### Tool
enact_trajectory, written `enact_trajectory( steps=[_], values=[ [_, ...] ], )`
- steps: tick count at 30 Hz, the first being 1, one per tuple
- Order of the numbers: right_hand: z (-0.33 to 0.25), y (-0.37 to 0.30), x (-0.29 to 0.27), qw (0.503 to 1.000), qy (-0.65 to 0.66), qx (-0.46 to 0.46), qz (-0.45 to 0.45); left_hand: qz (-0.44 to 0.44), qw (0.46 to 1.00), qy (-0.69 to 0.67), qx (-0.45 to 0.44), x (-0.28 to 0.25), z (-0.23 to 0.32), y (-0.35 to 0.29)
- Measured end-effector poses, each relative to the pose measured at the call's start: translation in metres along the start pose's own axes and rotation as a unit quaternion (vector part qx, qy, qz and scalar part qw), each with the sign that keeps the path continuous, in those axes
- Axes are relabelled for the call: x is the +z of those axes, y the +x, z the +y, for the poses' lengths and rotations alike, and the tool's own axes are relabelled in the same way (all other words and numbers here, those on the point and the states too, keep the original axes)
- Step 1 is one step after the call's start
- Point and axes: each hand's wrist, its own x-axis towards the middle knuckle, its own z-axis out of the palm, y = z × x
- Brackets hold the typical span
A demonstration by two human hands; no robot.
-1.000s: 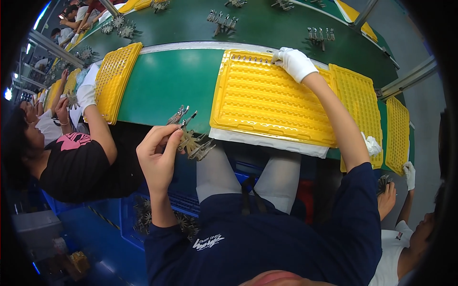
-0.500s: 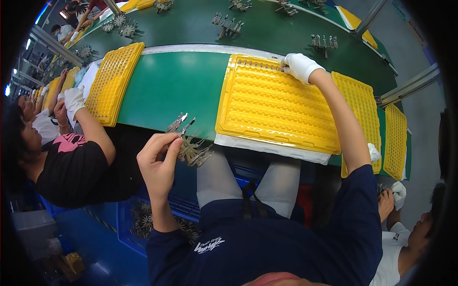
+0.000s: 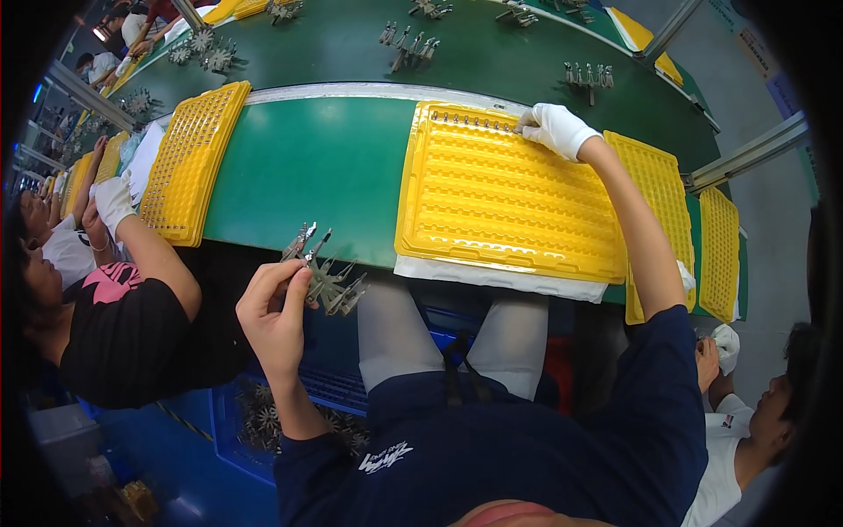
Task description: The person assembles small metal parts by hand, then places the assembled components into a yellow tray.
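My bare left hand (image 3: 274, 309) is closed, thumb against fingers, on a metal clip rack (image 3: 327, 283) with several arms fanning out. It hangs just off the bench's near edge, left of a yellow tray (image 3: 406, 211). In a white glove, my right hand (image 3: 555, 130) is at the tray's far edge with its fingertips pinched together. They touch the end of a row of small metal parts (image 3: 470, 120) lying in the tray's farthest pockets. What the fingertips hold, if anything, is hidden. The nearer rows of pockets hold no visible parts.
More yellow trays stand to the left (image 3: 195, 162) and right (image 3: 654, 198) on the green bench (image 3: 307, 167). Clip racks (image 3: 411, 48) rest on the darker green surface beyond. A blue crate (image 3: 230, 430) of racks sits low at left. Co-workers sit on both sides.
My left hand has moved a little left and toward me with the clip rack. The right hand stays at the end of the row, shifted slightly. The whole view has turned a little.
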Motion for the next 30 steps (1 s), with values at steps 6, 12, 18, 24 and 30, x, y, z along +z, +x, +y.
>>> enact_trajectory(
  steps=[6, 12, 18, 24, 30],
  values=[
    [0.000, 0.002, 0.003, 0.998, 0.062, 0.026, 0.013, -0.002, 1.000, -0.004, -0.001, 0.007, -0.002, 0.000],
    [0.012, 0.001, -0.003, 0.994, 0.113, -0.004, -0.008, -0.002, 1.000, -0.001, -0.008, 0.008, -0.002, -0.002],
    [-0.004, -0.021, 0.016, 0.993, -0.079, -0.029, 0.081, 0.003, 1.000, 0.007, -0.015, 0.008, -0.004, -0.003],
    [0.000, -0.028, 0.035, 0.983, -0.112, -0.055, 0.132, 0.000, 1.000, 0.010, -0.017, 0.008, -0.006, -0.007],
    [0.001, -0.009, 0.016, 0.996, -0.045, -0.038, 0.059, -0.022, 0.999, 0.023, -0.011, 0.006, -0.001, -0.010]
  ],
)
